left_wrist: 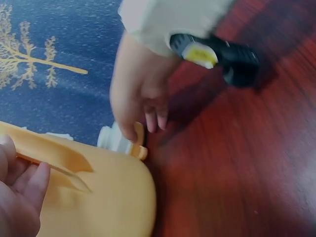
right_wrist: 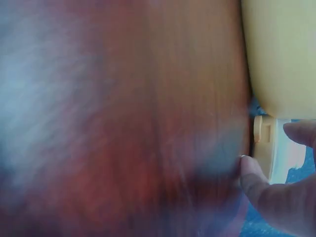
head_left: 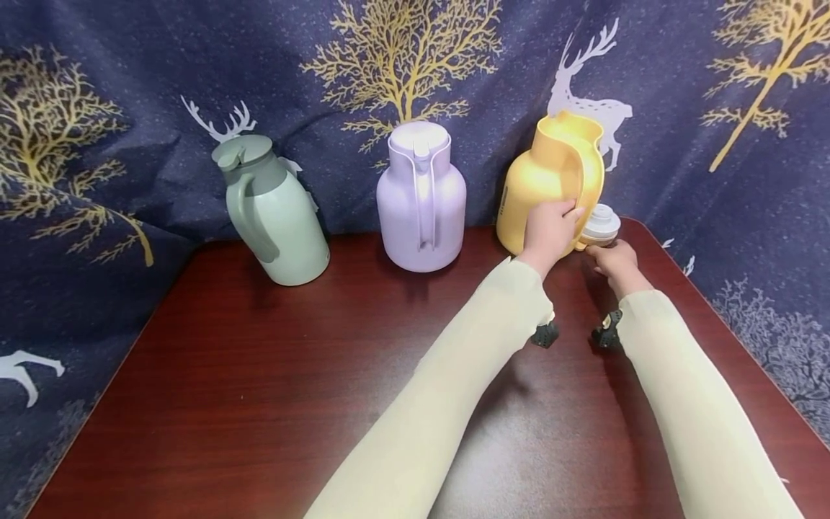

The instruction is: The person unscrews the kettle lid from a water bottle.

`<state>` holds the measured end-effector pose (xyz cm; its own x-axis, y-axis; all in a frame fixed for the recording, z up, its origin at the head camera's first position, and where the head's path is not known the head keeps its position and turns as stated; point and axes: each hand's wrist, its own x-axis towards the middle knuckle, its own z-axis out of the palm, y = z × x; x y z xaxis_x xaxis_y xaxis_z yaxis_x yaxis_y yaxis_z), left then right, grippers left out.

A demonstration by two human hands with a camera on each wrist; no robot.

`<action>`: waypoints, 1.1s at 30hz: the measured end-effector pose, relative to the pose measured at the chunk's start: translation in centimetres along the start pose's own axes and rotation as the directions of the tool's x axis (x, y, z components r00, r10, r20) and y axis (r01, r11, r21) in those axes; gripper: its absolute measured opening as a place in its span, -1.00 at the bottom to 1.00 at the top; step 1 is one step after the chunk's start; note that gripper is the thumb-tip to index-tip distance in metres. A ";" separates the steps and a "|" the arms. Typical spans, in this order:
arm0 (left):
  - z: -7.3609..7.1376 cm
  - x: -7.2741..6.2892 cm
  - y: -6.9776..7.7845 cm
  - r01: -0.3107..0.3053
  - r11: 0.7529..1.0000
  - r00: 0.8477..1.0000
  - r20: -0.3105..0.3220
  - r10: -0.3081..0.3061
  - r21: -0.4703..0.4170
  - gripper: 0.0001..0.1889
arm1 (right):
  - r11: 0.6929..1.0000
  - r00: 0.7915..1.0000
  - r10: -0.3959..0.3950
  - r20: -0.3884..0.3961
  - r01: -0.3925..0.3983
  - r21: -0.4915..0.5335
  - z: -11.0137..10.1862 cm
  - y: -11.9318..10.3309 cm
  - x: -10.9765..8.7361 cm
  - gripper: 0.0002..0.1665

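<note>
A yellow vacuum jug [head_left: 534,191] stands at the back right of the table, its top uncovered. My left hand [head_left: 549,229] grips the jug's handle [head_left: 591,176]; in the left wrist view, fingers [left_wrist: 37,185] wrap under that handle. Beside the jug lies its lid [head_left: 601,223], upside down with the white inner part facing up. My right hand [head_left: 616,263] is right at the lid, its thumb and a finger [right_wrist: 254,175] spread apart close to it in the right wrist view. The other fingers [left_wrist: 155,116] of this hand hang fairly straight.
A lilac jug [head_left: 421,202] stands covered at the back middle, its handle toward me. Left of it is a covered green jug [head_left: 279,216]. The dark red table [head_left: 259,382] ends against a blue cloth [head_left: 259,43] with trees and deer.
</note>
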<state>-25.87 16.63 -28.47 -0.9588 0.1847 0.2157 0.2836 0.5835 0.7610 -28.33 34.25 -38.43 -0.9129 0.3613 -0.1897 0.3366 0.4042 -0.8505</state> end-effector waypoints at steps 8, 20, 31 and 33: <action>-0.5 -0.5 -2.4 -0.022 0.998 0.993 0.114 0.015 0.060 -0.66 | 1.000 0.996 0.004 0.092 -0.003 -0.018 -0.8 0.8 -2.2 -0.07; -7.5 -2.5 -4.8 -0.054 0.983 0.938 0.329 0.110 -0.176 -0.62 | 0.977 0.966 -0.212 0.147 0.211 0.020 -2.0 -0.8 -6.5 -0.18; -15.0 -5.7 -5.3 -0.100 0.978 0.923 0.350 0.159 -0.181 -0.67 | 0.846 0.847 -0.495 0.197 0.521 -0.114 -1.1 -7.1 -12.3 -0.41; -16.3 -6.6 -5.7 -0.119 0.979 0.925 0.341 0.170 -0.166 -0.68 | 0.821 0.823 -0.532 0.197 0.559 -0.119 -0.8 -8.2 -13.2 -0.45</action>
<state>-21.43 -0.78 -24.24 -0.8333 0.5396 0.1205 0.3893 0.4179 0.8208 -18.86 26.86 -28.60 -0.9763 -0.0834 0.1995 -0.2065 0.6333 -0.7459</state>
